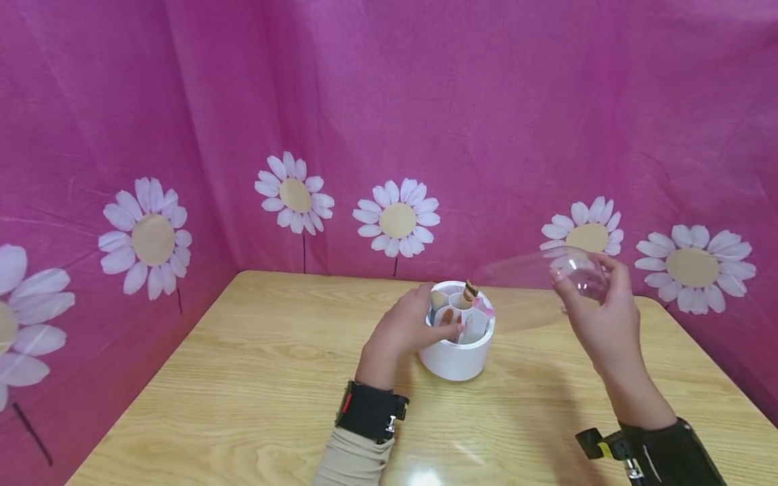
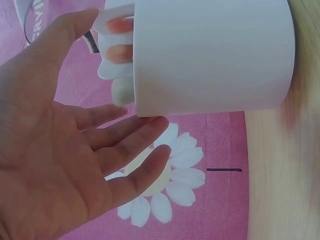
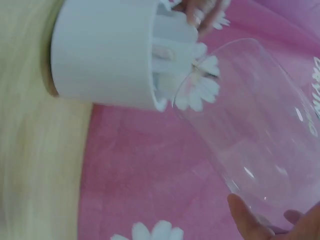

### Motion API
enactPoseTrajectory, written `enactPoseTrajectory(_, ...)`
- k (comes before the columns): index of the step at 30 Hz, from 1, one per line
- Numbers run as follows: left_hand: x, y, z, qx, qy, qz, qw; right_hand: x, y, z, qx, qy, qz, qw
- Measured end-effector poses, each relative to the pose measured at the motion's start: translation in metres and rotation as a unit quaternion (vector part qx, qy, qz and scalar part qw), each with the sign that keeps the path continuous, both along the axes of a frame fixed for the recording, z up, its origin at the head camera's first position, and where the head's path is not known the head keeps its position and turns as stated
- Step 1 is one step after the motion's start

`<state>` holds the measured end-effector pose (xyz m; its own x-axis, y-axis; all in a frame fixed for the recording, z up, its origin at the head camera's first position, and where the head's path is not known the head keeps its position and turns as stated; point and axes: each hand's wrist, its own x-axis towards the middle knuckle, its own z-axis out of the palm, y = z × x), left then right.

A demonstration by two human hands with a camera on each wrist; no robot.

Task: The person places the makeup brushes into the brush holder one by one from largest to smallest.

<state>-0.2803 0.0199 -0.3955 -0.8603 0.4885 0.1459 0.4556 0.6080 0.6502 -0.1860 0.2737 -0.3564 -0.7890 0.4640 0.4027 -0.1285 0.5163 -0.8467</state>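
A white round organizer (image 1: 456,363) with divided compartments stands upright on the table. Several slim items stick out of it, including one with a gold-and-dark end (image 1: 470,291) and a pink piece (image 1: 484,309); their kinds are unclear. My left hand (image 1: 404,327) is at its left side, thumb at the top of the white dividers (image 2: 114,17) and fingers fairly straight by the outer wall, a fingertip seeming to touch it. My right hand (image 1: 608,324) holds a clear dome cover (image 3: 250,125) by its rounded end. The cover tilts, its open end toward the organizer and apart from it in the head view.
The light wooden table (image 1: 255,378) extends around the organizer. Pink cloth (image 1: 462,121) with large white flowers hangs behind the table and along its sides. Black wrist straps (image 1: 367,412) sit on both arms.
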Motion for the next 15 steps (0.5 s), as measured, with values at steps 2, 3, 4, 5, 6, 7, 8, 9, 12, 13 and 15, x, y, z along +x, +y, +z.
enactPoseTrajectory(2, -0.001, -0.001, 0.0, -0.001, 0.003, -0.003, 1.0, -0.002, -0.006, -0.004, 0.013, -0.006, 0.001, 0.9999)
enactPoseTrajectory(3, -0.001, -0.001, 0.0, 0.002, 0.004, -0.005, 1.0, -0.004, -0.008, -0.005, 0.02, -0.009, 0.001, 0.9998)
enactPoseTrajectory(4, -0.002, -0.002, 0.0, 0.004, 0.005, -0.008, 0.9999, -0.006, -0.011, -0.006, 0.024, -0.011, 0.003, 0.9996)
enactPoseTrajectory(5, -0.003, -0.003, 0.0, 0.01, 0.006, -0.014, 0.9998, -0.008, -0.013, -0.007, 0.027, -0.012, 0.009, 0.9995)
enactPoseTrajectory(6, -0.003, -0.003, 0.0, 0.016, 0.007, -0.019, 0.9997, -0.01, -0.015, -0.008, 0.028, -0.013, 0.016, 0.9994)
enactPoseTrajectory(7, -0.004, -0.004, -0.001, 0.022, 0.007, -0.025, 0.9994, -0.012, -0.017, -0.008, 0.03, -0.014, 0.024, 0.9992)
enactPoseTrajectory(8, -0.004, -0.005, -0.001, 0.028, 0.008, -0.032, 0.999, -0.013, -0.019, -0.007, 0.034, -0.014, 0.032, 0.9988)
enactPoseTrajectory(9, -0.005, -0.005, -0.002, 0.034, 0.008, -0.039, 0.9987, -0.015, -0.021, -0.007, 0.039, -0.014, 0.04, 0.9983)
enactPoseTrajectory(12, -0.006, -0.006, -0.003, 0.052, 0.009, -0.06, 0.9968, -0.017, -0.027, -0.003, 0.066, -0.011, 0.06, 0.996)
enactPoseTrajectory(13, -0.007, -0.006, -0.003, 0.057, 0.01, -0.066, 0.9962, -0.018, -0.029, -0.002, 0.079, -0.01, 0.063, 0.9949)
enactPoseTrajectory(15, -0.007, -0.007, -0.003, 0.063, 0.011, -0.072, 0.9954, -0.02, -0.034, 0.002, 0.106, -0.007, 0.067, 0.9921)
